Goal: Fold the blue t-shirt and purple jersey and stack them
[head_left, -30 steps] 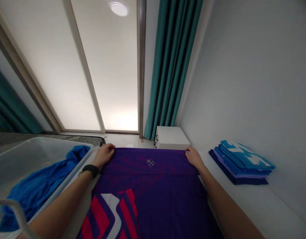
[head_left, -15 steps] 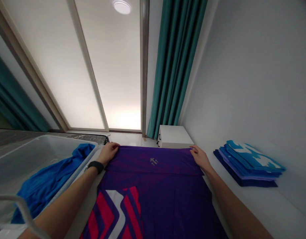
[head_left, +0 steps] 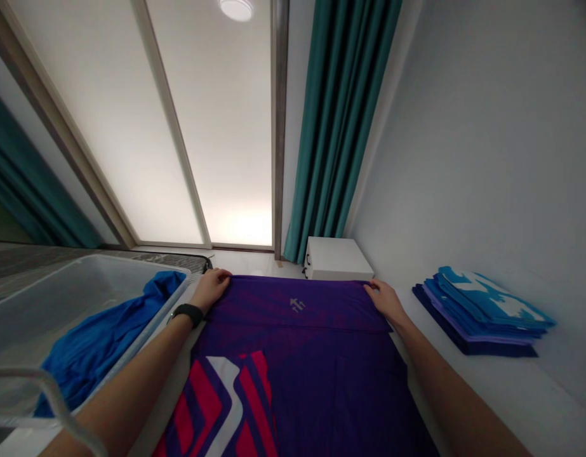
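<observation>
A purple garment (head_left: 297, 355) with a pink, white and purple striped pattern near me lies spread on the white table (head_left: 502, 393). Its far part is folded toward me, showing a small grey logo. My left hand (head_left: 213, 287), with a black watch on the wrist, grips the far left corner of the fold with fingers curled over the edge. My right hand (head_left: 383, 298) pinches the far right corner in the same way.
A clear plastic bin (head_left: 78, 298) at the left holds a crumpled blue cloth (head_left: 106, 330). A stack of folded blue and purple garments (head_left: 483, 311) lies at the right against the wall. A white cabinet (head_left: 338, 258) and teal curtain (head_left: 343, 120) stand beyond the table.
Both hands keep hold of the far corners of the garment. The view has tilted slightly, so hands and fold sit a little farther right and higher.
</observation>
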